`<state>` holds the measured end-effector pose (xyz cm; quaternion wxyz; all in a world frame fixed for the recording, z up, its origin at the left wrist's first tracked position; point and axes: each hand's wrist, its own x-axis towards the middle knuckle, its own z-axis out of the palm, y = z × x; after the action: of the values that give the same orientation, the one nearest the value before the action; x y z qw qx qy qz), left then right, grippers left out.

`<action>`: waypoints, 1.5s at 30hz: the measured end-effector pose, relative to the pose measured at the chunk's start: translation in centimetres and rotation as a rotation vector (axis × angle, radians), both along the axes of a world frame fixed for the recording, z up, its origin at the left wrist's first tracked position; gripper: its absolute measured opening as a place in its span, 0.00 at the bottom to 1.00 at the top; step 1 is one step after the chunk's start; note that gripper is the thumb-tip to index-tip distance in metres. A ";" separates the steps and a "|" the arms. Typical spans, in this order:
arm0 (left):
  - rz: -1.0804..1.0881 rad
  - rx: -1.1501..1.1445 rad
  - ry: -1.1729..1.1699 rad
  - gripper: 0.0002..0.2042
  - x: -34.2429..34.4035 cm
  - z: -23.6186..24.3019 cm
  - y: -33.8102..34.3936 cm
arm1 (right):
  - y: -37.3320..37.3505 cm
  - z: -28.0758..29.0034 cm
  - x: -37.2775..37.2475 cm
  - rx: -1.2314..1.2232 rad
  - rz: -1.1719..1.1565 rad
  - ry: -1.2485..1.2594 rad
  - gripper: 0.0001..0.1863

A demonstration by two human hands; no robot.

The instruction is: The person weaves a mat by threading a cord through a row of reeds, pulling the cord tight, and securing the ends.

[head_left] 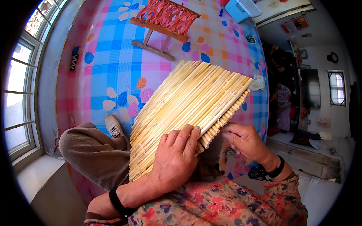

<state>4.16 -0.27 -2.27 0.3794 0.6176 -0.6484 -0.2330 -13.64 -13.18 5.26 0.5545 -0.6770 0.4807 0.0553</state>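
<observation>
A folded mat of pale reed sticks (190, 94) tied with thin thread lies across my lap, its layered stick ends along the right edge. My left hand (173, 154) rests on its lower part, fingers pressed together and curled at that edge, gripping it. Just beside that edge, my right hand (245, 141) is closed, thumb bent toward the index finger, whose tip goes partly out of sight behind the sticks; what it pinches is unclear. A loose thin thread crosses the mat near my left hand.
Above the mat stands a wooden frame laced with red strips (166, 20) on a checked floral sheet (102, 64). A blue plastic box (239, 11) and white cloth (257, 83) lie farther right. My bent leg (90, 150) is at left, beside a window (19, 98).
</observation>
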 end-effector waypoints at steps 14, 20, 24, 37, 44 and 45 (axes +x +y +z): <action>-0.025 -0.116 -0.074 0.28 0.0 -0.2 -0.4 | 0.2 -1.8 2.1 0.257 -0.265 -0.061 0.08; -0.053 -0.078 -0.130 0.26 0.2 -0.1 -0.4 | -1.6 -2.1 1.9 0.283 -0.132 -0.031 0.11; -0.068 -0.010 -0.234 0.23 1.9 1.1 -0.6 | -1.5 -0.7 1.2 0.148 0.101 0.069 0.13; 0.096 -0.089 -0.318 0.18 10.9 3.3 3.5 | -5.0 4.8 6.3 -0.170 0.377 -0.314 0.11; 0.142 -0.200 -0.428 0.18 11.4 3.9 6.2 | -3.4 0.1 14.0 0.328 0.711 -0.154 0.14; 0.146 -0.189 -0.443 0.18 11.5 3.8 6.6 | -2.7 -1.2 14.8 0.381 0.696 -0.168 0.14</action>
<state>15.67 6.36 1.51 0.2998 0.6606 -0.6883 -0.0024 1.18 -15.87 4.05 0.6555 -0.6868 0.1567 0.2721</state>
